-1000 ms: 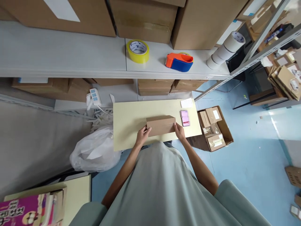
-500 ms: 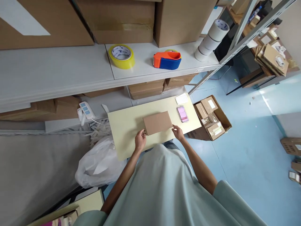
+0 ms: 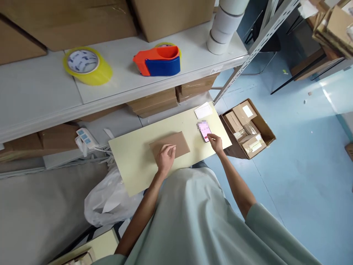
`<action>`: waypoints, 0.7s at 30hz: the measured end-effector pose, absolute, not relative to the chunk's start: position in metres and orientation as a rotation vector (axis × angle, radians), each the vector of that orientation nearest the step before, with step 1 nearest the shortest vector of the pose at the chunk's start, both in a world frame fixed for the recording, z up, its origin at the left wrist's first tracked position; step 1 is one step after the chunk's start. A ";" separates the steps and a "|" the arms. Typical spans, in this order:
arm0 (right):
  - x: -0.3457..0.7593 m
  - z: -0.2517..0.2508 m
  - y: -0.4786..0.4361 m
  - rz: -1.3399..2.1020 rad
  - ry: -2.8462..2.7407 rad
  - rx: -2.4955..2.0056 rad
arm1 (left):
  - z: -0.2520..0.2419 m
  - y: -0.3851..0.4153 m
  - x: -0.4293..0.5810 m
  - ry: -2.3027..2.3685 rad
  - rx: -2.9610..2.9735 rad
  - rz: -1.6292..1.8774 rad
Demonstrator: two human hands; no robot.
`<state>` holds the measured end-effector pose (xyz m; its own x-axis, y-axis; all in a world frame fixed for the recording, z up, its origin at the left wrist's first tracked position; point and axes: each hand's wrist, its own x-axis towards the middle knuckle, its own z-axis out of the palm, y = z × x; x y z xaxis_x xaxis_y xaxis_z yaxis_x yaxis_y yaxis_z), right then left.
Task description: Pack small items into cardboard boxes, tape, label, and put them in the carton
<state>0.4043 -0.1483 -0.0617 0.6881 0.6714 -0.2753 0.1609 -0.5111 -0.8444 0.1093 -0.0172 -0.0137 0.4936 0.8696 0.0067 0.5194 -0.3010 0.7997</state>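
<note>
A flat brown cardboard piece (image 3: pixel 180 144) lies on the pale yellow board (image 3: pixel 129 162). Over its left part is my left hand (image 3: pixel 166 159), its fingers drawn together; whether anything is between them is too small to tell. My right hand (image 3: pixel 216 142) is at the lower edge of a phone (image 3: pixel 205 131) with a pink screen, its fingertips pinched close to the glass. White paper cards (image 3: pixel 203 110) rest behind the phone at the board's far right corner.
The shelf (image 3: pixel 118 82) above holds yellow tape (image 3: pixel 88 66), an orange and blue tape dispenser (image 3: pixel 158 62) and white rolls (image 3: pixel 226 25). An open carton of boxes (image 3: pixel 268 141) stands right, a plastic bag (image 3: pixel 110 198) left, and a metal post (image 3: pixel 248 60) behind.
My right hand has left the cardboard's right edge and moved to the phone. My left hand has moved from the cardboard's corner onto its top. The camera view has shifted.
</note>
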 end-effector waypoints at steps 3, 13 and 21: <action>0.449 -0.074 -0.131 0.753 -0.644 -2.017 | -0.010 -0.019 0.152 1.152 1.963 0.616; 0.555 -0.133 -0.063 0.761 -0.690 -2.131 | -0.063 0.014 0.326 1.289 1.645 0.525; 0.562 -0.153 -0.025 0.744 -0.957 -2.256 | -0.135 0.056 0.388 1.509 1.327 0.432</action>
<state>0.5624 -0.0251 -0.1525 0.5885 0.7640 -0.2645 0.4452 -0.5793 -0.6828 0.3879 0.0555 -0.1349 0.1449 0.8811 -0.4503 0.5089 0.3239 0.7976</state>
